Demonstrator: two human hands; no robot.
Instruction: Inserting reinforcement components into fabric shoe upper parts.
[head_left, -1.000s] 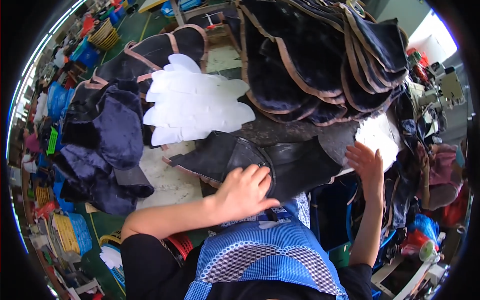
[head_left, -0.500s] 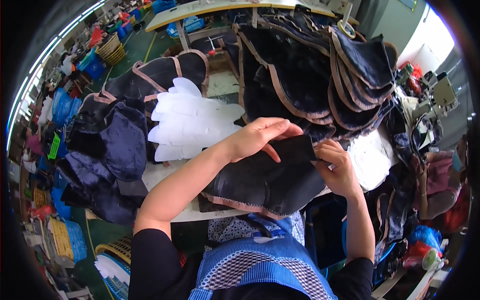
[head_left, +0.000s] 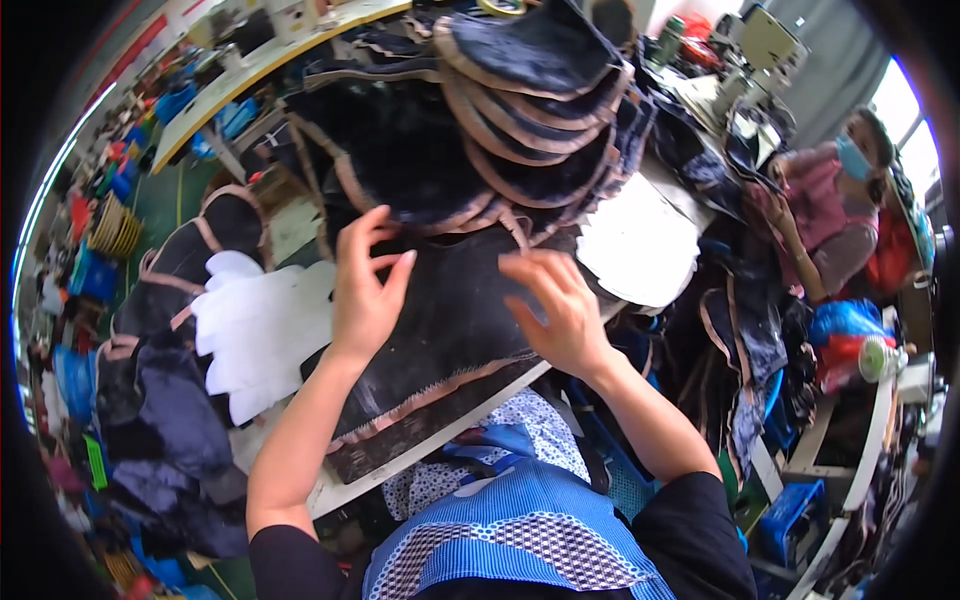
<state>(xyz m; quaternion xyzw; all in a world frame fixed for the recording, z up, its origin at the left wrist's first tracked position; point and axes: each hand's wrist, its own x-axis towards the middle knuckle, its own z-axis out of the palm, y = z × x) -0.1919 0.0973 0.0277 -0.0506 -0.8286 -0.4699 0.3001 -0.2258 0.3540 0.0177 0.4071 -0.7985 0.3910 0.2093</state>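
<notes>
A black panel (head_left: 450, 315) lies flat in front of me, a stitched pinkish-brown band along its near edge. Over its far left part is my left hand (head_left: 368, 290), fingers spread and nothing between them. My right hand (head_left: 558, 308) hovers at the panel's right side, thumb apart from the curled fingers, also holding nothing. Just beyond both hands rises a stack of dark, fleecy pieces (head_left: 530, 60) with brownish edging. Overlapping white scalloped sheets (head_left: 262, 325) are left of my left hand. Rounded white sheets (head_left: 642, 245) lie to the right of my right hand.
Dark plush pieces (head_left: 185, 420) pile up at the table's left. A co-worker (head_left: 840, 210) in a mask sits at the right, near a sewing machine (head_left: 755, 60). A small fan (head_left: 878, 360) stands at the right. The pale table edge (head_left: 440, 437) runs before my apron.
Both hands have let go of the black panel's far side, and it now lies flatter. My left hand has opened. The view has swung right, bringing the co-worker further in.
</notes>
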